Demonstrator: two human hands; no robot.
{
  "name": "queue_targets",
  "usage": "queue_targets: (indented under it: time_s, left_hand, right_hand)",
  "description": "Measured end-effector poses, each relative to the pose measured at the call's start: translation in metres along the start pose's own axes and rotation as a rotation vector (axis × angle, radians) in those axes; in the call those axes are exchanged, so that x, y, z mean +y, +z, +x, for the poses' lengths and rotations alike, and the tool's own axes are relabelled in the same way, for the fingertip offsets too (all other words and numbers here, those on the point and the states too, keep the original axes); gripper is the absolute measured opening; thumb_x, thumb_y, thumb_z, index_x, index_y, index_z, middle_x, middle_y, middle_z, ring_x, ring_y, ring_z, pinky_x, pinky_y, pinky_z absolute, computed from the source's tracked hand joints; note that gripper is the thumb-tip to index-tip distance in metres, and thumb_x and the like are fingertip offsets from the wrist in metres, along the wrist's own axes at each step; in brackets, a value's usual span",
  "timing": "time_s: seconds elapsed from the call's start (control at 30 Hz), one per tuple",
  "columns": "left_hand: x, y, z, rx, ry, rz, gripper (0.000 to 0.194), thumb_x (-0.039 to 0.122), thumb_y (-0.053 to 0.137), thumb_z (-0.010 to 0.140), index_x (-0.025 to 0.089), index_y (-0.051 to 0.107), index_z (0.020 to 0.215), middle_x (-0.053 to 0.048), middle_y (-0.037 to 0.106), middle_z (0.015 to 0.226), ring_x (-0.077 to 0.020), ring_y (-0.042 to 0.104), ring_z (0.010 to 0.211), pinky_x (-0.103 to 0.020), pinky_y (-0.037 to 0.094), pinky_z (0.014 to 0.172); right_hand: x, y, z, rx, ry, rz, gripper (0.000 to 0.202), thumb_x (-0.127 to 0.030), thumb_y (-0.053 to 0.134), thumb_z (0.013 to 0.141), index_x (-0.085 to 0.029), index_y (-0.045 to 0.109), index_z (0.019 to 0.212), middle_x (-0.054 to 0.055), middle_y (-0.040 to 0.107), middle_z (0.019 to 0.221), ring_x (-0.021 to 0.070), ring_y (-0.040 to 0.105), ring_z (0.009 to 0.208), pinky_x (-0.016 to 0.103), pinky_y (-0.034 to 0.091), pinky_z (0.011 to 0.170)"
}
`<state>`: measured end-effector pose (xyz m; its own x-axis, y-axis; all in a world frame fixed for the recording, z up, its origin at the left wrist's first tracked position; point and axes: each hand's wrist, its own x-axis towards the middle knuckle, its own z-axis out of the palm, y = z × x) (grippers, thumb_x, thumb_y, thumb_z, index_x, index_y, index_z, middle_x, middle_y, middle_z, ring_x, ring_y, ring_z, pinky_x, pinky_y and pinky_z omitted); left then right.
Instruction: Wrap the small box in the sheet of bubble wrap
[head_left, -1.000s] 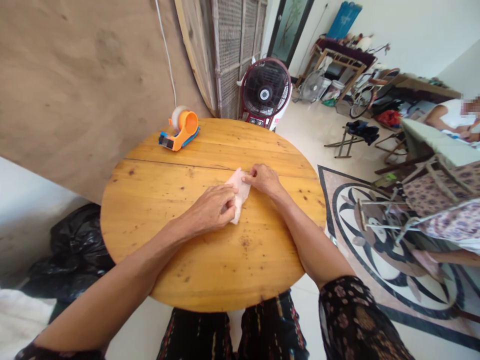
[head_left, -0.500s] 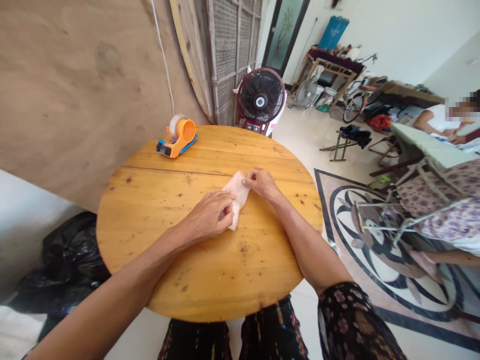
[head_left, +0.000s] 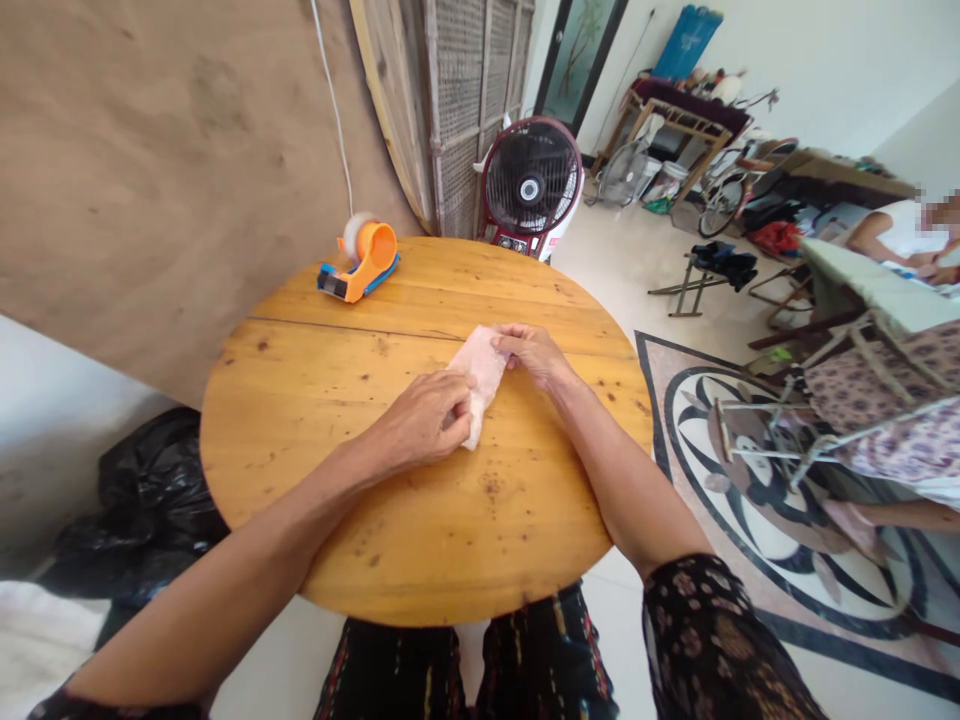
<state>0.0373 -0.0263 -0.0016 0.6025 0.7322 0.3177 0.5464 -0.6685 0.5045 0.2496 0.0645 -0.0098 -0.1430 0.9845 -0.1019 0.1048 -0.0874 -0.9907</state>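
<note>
- The pale pink cloth (head_left: 486, 378), narrow and creased, lies on the round table (head_left: 472, 540), a little right of its middle and towards the far edge.
- The right hand (head_left: 534, 353) pinches the cloth's far right side between thumb and fingers.
- The left hand (head_left: 427, 415), fingers curled, rests against its left side; whether it pinches the cloth, I cannot tell.
- An orange tape dispenser (head_left: 367, 265) stands at the table's far left edge.
- A fan (head_left: 530, 185) stands just beyond the far edge.
</note>
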Motion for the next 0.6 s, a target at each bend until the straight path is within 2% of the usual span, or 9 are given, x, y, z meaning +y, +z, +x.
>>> queue_targets:
  time_s: [0.27, 0.4, 0.47, 0.6]
  left_hand:
    - [0.001, -0.002, 0.0, 0.006, 0.02, -0.003, 0.009, 0.017, 0.047, 0.079, 0.021, 0.049, 0.071, -0.008, 0.07, 0.097, -0.0255, 0.064, 0.105, -0.039, 0.048, 0.089]
    - [0.002, -0.003, -0.001, 0.042, 0.041, 0.027, 0.011, 0.018, 0.048, 0.08, 0.019, 0.052, 0.07, -0.012, 0.068, 0.115, -0.0284, 0.059, 0.116, -0.044, 0.046, 0.097]
    - [0.002, -0.004, -0.002, 0.06, 0.044, 0.05, 0.012, 0.02, 0.049, 0.081, 0.019, 0.055, 0.07, -0.013, 0.066, 0.118, -0.029, 0.059, 0.114, -0.046, 0.045, 0.096]
    - [0.002, -0.005, -0.003, 0.073, 0.029, 0.062, 0.015, 0.02, 0.051, 0.081, 0.018, 0.06, 0.069, -0.011, 0.063, 0.107, -0.0274, 0.058, 0.105, -0.045, 0.047, 0.092]
  right_hand:
    - [-0.007, 0.004, -0.007, -0.031, -0.034, 0.074, 0.025, -0.037, 0.076, 0.06, -0.018, 0.063, 0.069, -0.004, 0.058, 0.059, 0.0084, 0.047, 0.055, 0.024, 0.035, 0.055]
    - [-0.01, 0.006, -0.009, -0.032, -0.071, 0.079, 0.024, -0.037, 0.074, 0.062, -0.018, 0.061, 0.068, -0.005, 0.057, 0.059, 0.0083, 0.045, 0.054, 0.024, 0.034, 0.055]
    - [-0.011, 0.007, -0.01, -0.03, -0.092, 0.076, 0.024, -0.038, 0.074, 0.063, -0.018, 0.061, 0.068, -0.005, 0.056, 0.059, 0.0084, 0.045, 0.055, 0.024, 0.034, 0.056]
    - [-0.015, 0.008, -0.013, -0.036, -0.123, 0.052, 0.026, -0.041, 0.073, 0.065, -0.019, 0.06, 0.069, -0.004, 0.056, 0.06, 0.0088, 0.045, 0.055, 0.025, 0.034, 0.056]
